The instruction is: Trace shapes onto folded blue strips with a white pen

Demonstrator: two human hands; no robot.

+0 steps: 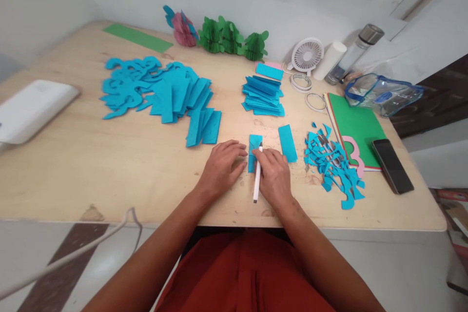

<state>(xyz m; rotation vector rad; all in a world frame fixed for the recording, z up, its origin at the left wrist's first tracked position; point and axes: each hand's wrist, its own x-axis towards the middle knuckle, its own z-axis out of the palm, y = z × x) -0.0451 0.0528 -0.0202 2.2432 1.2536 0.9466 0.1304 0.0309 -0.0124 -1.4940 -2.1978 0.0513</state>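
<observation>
A small blue paper rectangle (pixel 255 139) lies on the wooden table in front of me, with dark lines on it. My right hand (pixel 275 173) is closed around a white marker pen (pixel 257 184); the pen lies across the paper, its dark end pointing away from me. My left hand (pixel 224 165) rests at the paper's left side, fingers stretched and thumb apart, holding nothing. Whether its fingertips touch the paper I cannot tell. Just right of my right hand lies another blue paper piece (pixel 288 143).
Blue cut-outs (pixel 127 85) and folded blue papers (pixel 183 90) spread at left, beside a white device (pixel 36 107). A blue paper stack (pixel 262 96) sits behind my hands. Rightward are blue scraps (pixel 332 158), a phone (pixel 393 165), tape rolls (pixel 301 82) and a fan (pixel 307 55).
</observation>
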